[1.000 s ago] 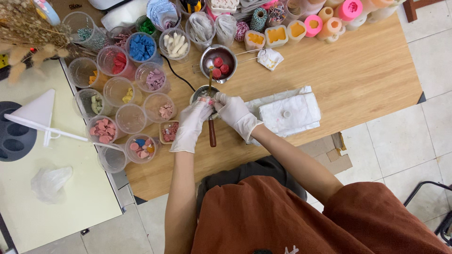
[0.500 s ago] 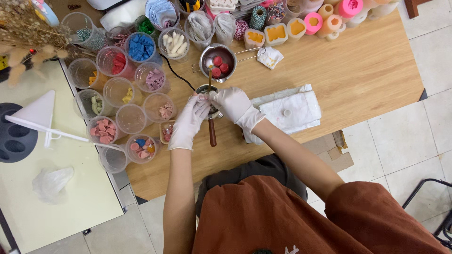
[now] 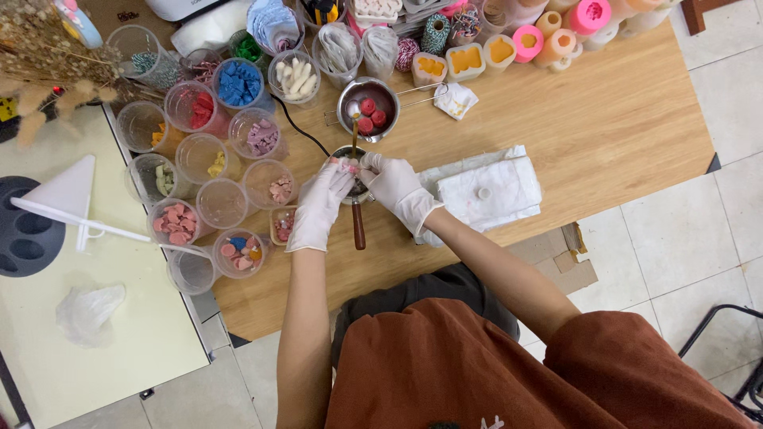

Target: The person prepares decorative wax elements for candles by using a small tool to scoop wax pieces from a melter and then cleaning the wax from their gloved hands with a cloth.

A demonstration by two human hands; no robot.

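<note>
Both gloved hands, left hand (image 3: pixel 319 208) and right hand (image 3: pixel 395 188), pinch small pink piece (image 3: pixel 348 168) over metal pot (image 3: pixel 355 191).

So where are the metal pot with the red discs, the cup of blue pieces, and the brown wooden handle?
Metal pot (image 3: pixel 350 111), head view, bare inner wall left of the discs.
Cup of blue pieces (image 3: pixel 239 82), head view, on the blue pieces.
Brown wooden handle (image 3: pixel 358 226), head view, mid-handle below the hands.

Wax-chip cups (image 3: pixel 224 151) — white cloth (image 3: pixel 489 191).
</note>
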